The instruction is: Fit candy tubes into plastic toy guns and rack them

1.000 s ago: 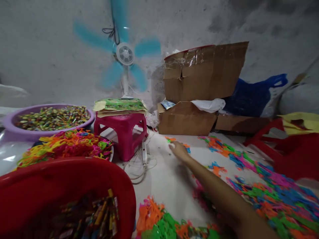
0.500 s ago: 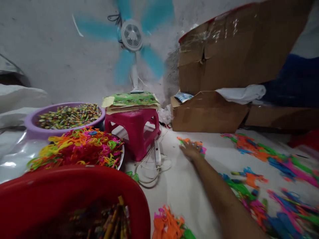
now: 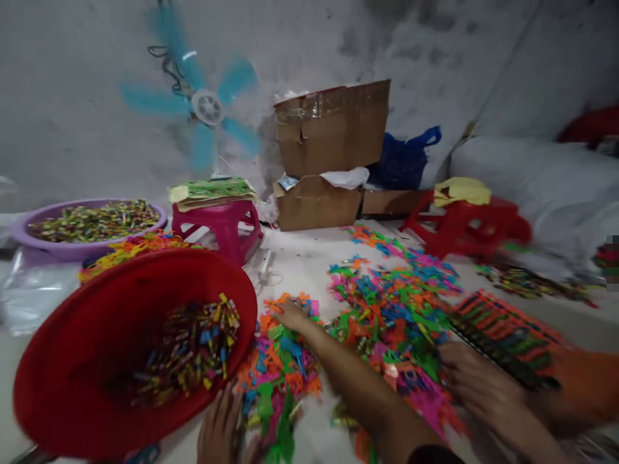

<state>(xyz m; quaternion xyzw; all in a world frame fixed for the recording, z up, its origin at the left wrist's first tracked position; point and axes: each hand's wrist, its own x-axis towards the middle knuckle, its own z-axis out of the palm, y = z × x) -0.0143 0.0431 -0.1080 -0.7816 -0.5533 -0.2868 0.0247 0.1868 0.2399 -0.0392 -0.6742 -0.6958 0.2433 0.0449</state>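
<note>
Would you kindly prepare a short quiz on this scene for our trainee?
1. Multiple choice: seen from the camera, where is the wide, round, red plastic tub relative to the central pile of flat, brightly coloured plastic pieces? A) To its left; B) to its right; C) directly above it.
2. True or false: the person's right hand is at that pile.
3. Fill in: the crumpled yellow sheet lies on a ____ plastic stool.
Key: 1 A; 2 true; 3 red.

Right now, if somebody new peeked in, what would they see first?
Probably the big red tub at the left, with small colourful sticks inside. Then the bright, jumbled shapes to its right, with the right hand over them. Behind, at upper left, a blue-bladed fan.
</note>
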